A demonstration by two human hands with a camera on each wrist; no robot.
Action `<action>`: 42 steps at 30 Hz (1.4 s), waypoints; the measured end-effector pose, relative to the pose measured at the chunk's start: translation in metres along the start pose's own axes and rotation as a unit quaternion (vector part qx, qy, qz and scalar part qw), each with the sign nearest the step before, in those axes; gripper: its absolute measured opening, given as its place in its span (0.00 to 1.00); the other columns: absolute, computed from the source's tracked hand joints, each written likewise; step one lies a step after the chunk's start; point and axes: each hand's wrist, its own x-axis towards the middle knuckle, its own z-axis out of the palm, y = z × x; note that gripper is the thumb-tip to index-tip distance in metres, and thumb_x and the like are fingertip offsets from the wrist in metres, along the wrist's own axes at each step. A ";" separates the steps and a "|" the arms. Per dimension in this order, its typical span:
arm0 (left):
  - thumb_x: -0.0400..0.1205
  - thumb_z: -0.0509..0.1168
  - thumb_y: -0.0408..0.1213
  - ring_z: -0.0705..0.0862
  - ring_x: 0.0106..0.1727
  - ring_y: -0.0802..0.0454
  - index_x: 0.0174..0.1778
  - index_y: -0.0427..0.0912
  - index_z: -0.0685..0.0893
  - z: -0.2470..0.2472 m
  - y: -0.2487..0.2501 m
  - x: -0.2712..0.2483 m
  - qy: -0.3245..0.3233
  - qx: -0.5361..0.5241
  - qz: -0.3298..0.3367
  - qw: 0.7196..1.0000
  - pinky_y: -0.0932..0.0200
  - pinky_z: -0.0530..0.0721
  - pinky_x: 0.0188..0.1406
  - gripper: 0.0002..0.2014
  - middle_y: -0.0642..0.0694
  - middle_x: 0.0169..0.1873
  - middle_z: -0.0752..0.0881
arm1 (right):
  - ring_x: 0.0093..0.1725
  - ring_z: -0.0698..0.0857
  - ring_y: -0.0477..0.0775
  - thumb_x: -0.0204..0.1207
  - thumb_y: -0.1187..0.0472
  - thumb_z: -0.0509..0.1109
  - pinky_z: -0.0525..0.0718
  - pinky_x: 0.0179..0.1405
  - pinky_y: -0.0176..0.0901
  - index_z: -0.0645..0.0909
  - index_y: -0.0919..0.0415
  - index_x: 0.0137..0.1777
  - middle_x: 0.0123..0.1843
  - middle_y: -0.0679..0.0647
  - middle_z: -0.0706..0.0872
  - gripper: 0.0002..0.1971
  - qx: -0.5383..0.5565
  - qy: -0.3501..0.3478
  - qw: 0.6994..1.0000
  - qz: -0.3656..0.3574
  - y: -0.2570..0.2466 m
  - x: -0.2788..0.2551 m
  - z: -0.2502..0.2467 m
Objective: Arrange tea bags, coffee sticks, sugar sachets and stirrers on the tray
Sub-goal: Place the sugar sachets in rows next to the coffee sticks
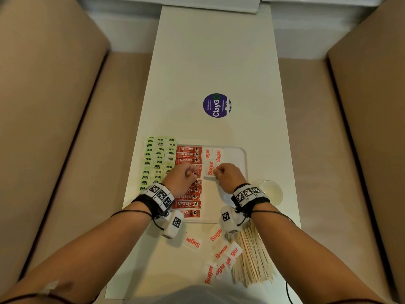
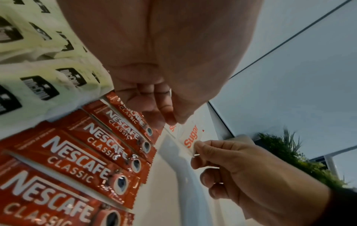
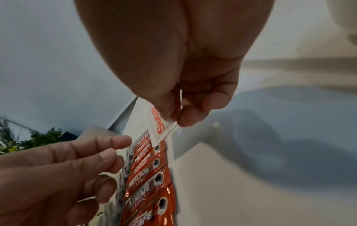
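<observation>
Both forearms enter from the bottom of the head view and meet over the tray [image 1: 242,154] at frame centre. The right hand [image 1: 228,175] pinches the near end of a sugar sachet [image 1: 210,170] between thumb and fingertip; its other fingers are curled under. The left hand [image 1: 183,175] hovers over the coffee sticks [image 1: 188,154], fingers loosely curled and grasping nothing. It hides the middle sticks of the row.

The held sachet lies between the two hands, just right of the coffee sticks. Two more sachets [image 1: 213,153] lie just above it. Tea bags [image 1: 156,160] fill the area left of the tray. Loose sachets [image 1: 221,253] and stirrers [image 1: 252,260] lie at lower centre, the stirrers partly covered by the right wrist.
</observation>
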 end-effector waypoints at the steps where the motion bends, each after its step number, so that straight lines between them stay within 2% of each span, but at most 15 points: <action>1: 0.85 0.68 0.37 0.81 0.37 0.52 0.54 0.53 0.85 -0.001 -0.001 -0.001 -0.004 0.009 0.002 1.000 0.53 0.87 0.48 0.05 0.49 0.34 0.79 | 0.45 0.84 0.53 0.88 0.56 0.65 0.80 0.48 0.45 0.78 0.53 0.36 0.48 0.51 0.86 0.16 -0.007 0.001 1.000 0.010 -0.001 0.004 0.001; 3: 0.85 0.68 0.40 0.82 0.36 0.50 0.49 0.56 0.85 0.000 -0.003 -0.004 -0.012 0.021 0.005 1.000 0.51 0.87 0.47 0.04 0.46 0.34 0.83 | 0.44 0.85 0.55 0.88 0.56 0.65 0.81 0.48 0.46 0.80 0.56 0.36 0.45 0.52 0.87 0.17 -0.020 0.000 0.999 0.026 -0.002 0.013 0.003; 6: 0.85 0.68 0.45 0.86 0.40 0.47 0.50 0.55 0.85 0.001 -0.005 -0.013 -0.023 0.032 0.010 0.999 0.48 0.88 0.47 0.02 0.43 0.40 0.88 | 0.44 0.89 0.59 0.87 0.56 0.66 0.82 0.45 0.45 0.86 0.66 0.39 0.42 0.58 0.90 0.18 -0.031 -0.010 0.998 0.044 -0.005 0.024 0.008; 10: 0.86 0.66 0.44 0.84 0.37 0.44 0.50 0.53 0.86 0.002 -0.012 -0.026 -0.034 0.040 0.013 0.999 0.48 0.86 0.43 0.04 0.39 0.40 0.88 | 0.44 0.90 0.60 0.86 0.55 0.67 0.86 0.45 0.47 0.87 0.66 0.42 0.43 0.59 0.91 0.16 -0.054 -0.004 0.996 0.066 -0.007 0.032 0.012; 14: 0.86 0.66 0.44 0.80 0.33 0.55 0.50 0.53 0.86 0.006 -0.024 -0.036 -0.042 0.037 0.016 0.998 0.59 0.81 0.37 0.03 0.42 0.37 0.87 | 0.37 0.85 0.56 0.84 0.56 0.68 0.79 0.33 0.42 0.81 0.61 0.36 0.39 0.55 0.86 0.15 -0.079 -0.001 0.993 0.083 -0.009 0.036 0.011; 16: 0.86 0.66 0.43 0.76 0.31 0.58 0.49 0.54 0.85 0.008 -0.028 -0.041 -0.047 0.034 0.019 0.998 0.64 0.76 0.32 0.03 0.44 0.34 0.84 | 0.36 0.84 0.54 0.84 0.55 0.68 0.78 0.32 0.42 0.79 0.59 0.37 0.39 0.54 0.86 0.14 -0.096 0.000 0.992 0.081 -0.010 0.037 0.011; 18: 0.86 0.67 0.43 0.75 0.31 0.59 0.49 0.53 0.85 0.009 -0.030 -0.045 -0.047 0.038 0.024 0.998 0.69 0.74 0.30 0.02 0.44 0.34 0.83 | 0.39 0.86 0.55 0.84 0.54 0.69 0.81 0.35 0.43 0.80 0.61 0.42 0.42 0.54 0.87 0.12 -0.106 0.001 0.992 0.074 -0.011 0.037 0.011; 20: 0.86 0.68 0.43 0.75 0.32 0.59 0.49 0.51 0.85 0.008 -0.033 -0.048 -0.042 0.037 0.028 0.998 0.71 0.75 0.31 0.02 0.41 0.37 0.86 | 0.41 0.87 0.56 0.84 0.53 0.70 0.83 0.38 0.44 0.82 0.62 0.44 0.43 0.55 0.88 0.12 -0.116 -0.003 0.991 0.068 -0.013 0.037 0.010; 22: 0.86 0.68 0.43 0.75 0.32 0.59 0.50 0.51 0.86 0.006 -0.037 -0.050 -0.039 0.040 0.033 0.998 0.71 0.75 0.31 0.03 0.43 0.36 0.85 | 0.42 0.88 0.58 0.84 0.52 0.70 0.86 0.40 0.47 0.82 0.61 0.44 0.44 0.56 0.88 0.13 -0.133 -0.002 0.989 0.061 -0.015 0.035 0.008; 27: 0.85 0.68 0.42 0.76 0.30 0.58 0.51 0.51 0.87 0.006 -0.044 -0.058 -0.046 0.054 0.037 0.997 0.59 0.79 0.34 0.03 0.46 0.34 0.85 | 0.46 0.89 0.60 0.85 0.53 0.69 0.91 0.50 0.54 0.84 0.63 0.47 0.48 0.58 0.90 0.13 -0.185 0.014 0.982 0.035 -0.016 0.019 -0.004; 31: 0.85 0.67 0.43 0.78 0.30 0.59 0.50 0.55 0.85 0.011 -0.049 -0.067 -0.078 0.070 0.050 0.993 0.58 0.80 0.35 0.02 0.54 0.33 0.84 | 0.48 0.90 0.56 0.86 0.54 0.67 0.89 0.57 0.53 0.89 0.63 0.50 0.50 0.55 0.92 0.13 -0.187 -0.032 0.982 -0.009 -0.014 -0.010 -0.010; 34: 0.85 0.67 0.46 0.82 0.33 0.58 0.51 0.57 0.85 0.016 -0.048 -0.076 -0.104 0.108 0.058 0.987 0.57 0.84 0.39 0.02 0.55 0.34 0.86 | 0.56 0.88 0.52 0.86 0.55 0.67 0.86 0.63 0.50 0.90 0.56 0.59 0.58 0.51 0.91 0.11 -0.185 -0.063 0.979 -0.052 -0.011 -0.040 -0.011; 39: 0.85 0.66 0.45 0.85 0.42 0.57 0.58 0.52 0.85 0.027 -0.048 -0.093 -0.147 0.186 0.081 0.968 0.55 0.86 0.48 0.08 0.56 0.41 0.86 | 0.55 0.88 0.48 0.85 0.50 0.70 0.85 0.64 0.46 0.88 0.51 0.63 0.60 0.49 0.91 0.12 -0.240 -0.107 0.961 -0.085 0.007 -0.080 -0.002; 42: 0.84 0.67 0.43 0.84 0.42 0.57 0.63 0.51 0.83 0.034 -0.048 -0.101 -0.179 0.222 0.091 0.954 0.60 0.82 0.44 0.12 0.56 0.42 0.85 | 0.52 0.88 0.46 0.83 0.50 0.72 0.86 0.60 0.44 0.88 0.51 0.63 0.58 0.48 0.91 0.12 -0.246 -0.147 0.954 -0.090 0.019 -0.100 0.006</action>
